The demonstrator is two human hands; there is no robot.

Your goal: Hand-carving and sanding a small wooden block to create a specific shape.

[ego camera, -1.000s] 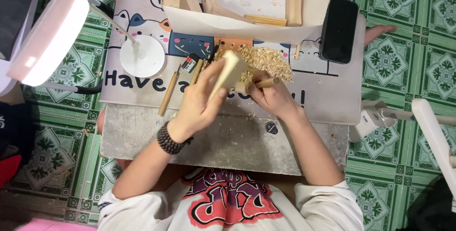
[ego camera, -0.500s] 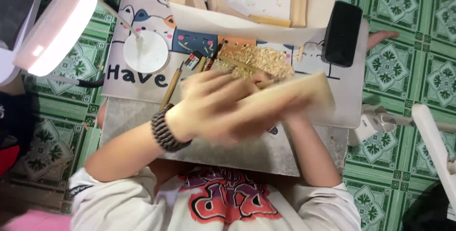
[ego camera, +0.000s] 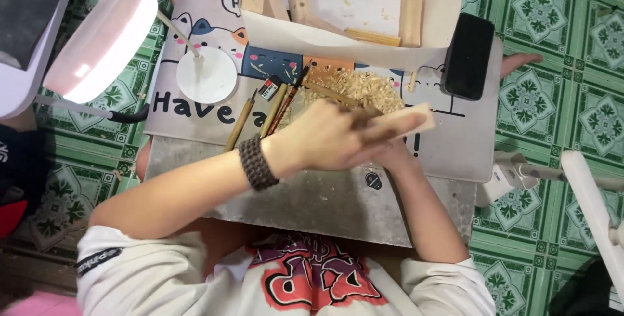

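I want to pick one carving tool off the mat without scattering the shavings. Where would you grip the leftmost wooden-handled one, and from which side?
Grip the leftmost carving tool around the middle of its wooden handle, coming from the left, the lamp base side. It lies slanted and flat on the mat, its left flank is bare, while the other tools and the pile of shavings crowd its right.
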